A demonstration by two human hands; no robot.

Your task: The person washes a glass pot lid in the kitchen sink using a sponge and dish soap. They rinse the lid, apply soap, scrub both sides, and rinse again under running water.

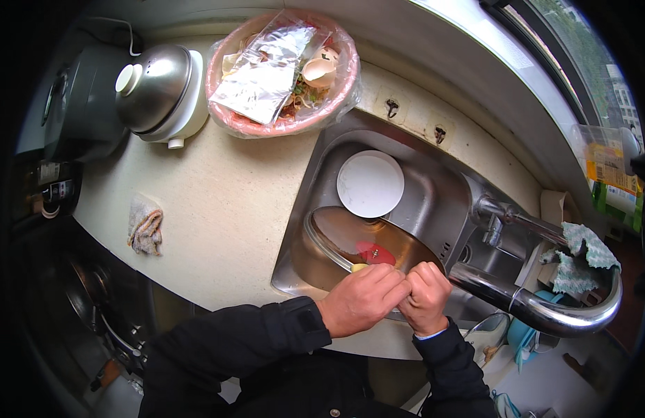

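Observation:
Over the near part of the stainless steel sink [289, 271], my left hand [360, 300] and my right hand [426, 298] meet, both with curled fingers. A small yellow piece [359, 267] pokes out at my left hand; the rest of it is hidden, and what my right hand holds does not show. Just beyond my hands, a round glass pot lid [333, 230] with a metal rim lies tilted in the sink, a red knob part [376, 254] with a screw near its middle. A white plate [370, 184] sits behind it, touching or very close.
The chrome faucet [484, 285] curves beside my right hand, with a torn green cloth [589, 256] at its bend. A lined pink basin [218, 112] holds eggshells and food scraps. A crumpled rag [146, 225], a steel-domed cooker [155, 89] and a dark appliance [85, 109] stand left.

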